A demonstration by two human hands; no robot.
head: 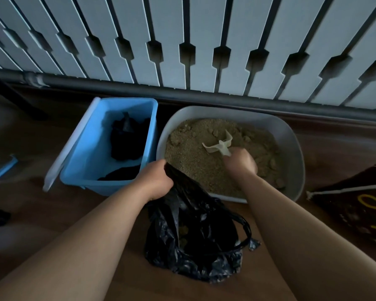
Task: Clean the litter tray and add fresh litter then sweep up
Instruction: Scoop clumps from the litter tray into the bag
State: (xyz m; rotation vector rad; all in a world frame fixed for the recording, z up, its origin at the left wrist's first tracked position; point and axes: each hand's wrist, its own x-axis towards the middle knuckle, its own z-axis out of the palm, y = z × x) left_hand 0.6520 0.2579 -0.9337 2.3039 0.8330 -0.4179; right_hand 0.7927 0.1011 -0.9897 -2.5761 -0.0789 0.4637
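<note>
Right hand (240, 162) grips scoop (218, 145) in litter tray (298, 153) — left hand (156, 181) pinches bag (193, 235) rim.

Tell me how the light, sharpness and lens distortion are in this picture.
Head view: dim, bluish light; the black bag loses detail in shadow; the wide lens fans the white slats outward; the right hand and scoop look slightly soft.

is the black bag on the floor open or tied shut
Open. The left hand grips one edge of the black bag, holding its mouth apart, and tan clumps show inside it.
</note>
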